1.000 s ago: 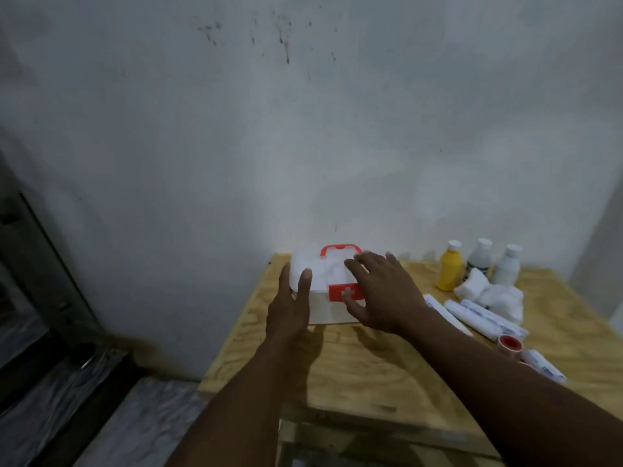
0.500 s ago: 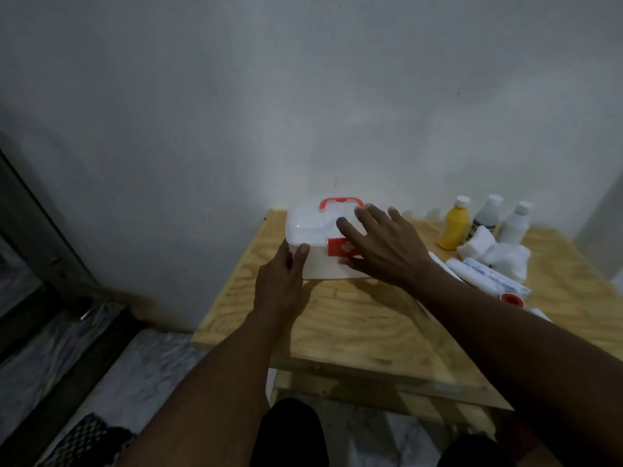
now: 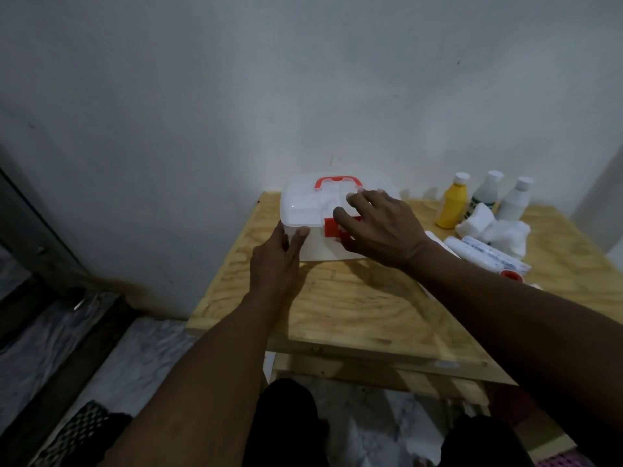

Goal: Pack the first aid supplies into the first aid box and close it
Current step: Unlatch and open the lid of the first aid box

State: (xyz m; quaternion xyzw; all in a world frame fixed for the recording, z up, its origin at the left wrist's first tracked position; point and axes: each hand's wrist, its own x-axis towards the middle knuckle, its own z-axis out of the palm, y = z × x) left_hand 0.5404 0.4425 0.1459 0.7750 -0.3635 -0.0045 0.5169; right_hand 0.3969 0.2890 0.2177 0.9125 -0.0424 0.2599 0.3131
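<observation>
A white first aid box (image 3: 305,210) with a red handle and red front latch stands with its lid down at the back left of the wooden table (image 3: 367,308). My left hand (image 3: 276,261) rests against the box's front left corner, thumb and fingers straight. My right hand (image 3: 377,227) lies over the lid and the red latch with its fingers spread. To the right stand a yellow bottle (image 3: 451,205) and two white bottles (image 3: 485,193). Cotton wads (image 3: 492,230), wrapped bandage rolls (image 3: 488,256) and a red tape roll (image 3: 510,274) lie nearby.
A grey wall runs right behind the table. The table's left edge is next to the box, and its front edge is near my knees. A dark frame and pale floor lie at the left.
The camera has tilted down, so the table sits lower and closer in view. My right hand has shifted over the latch and lid; my left hand stays at the box's corner.
</observation>
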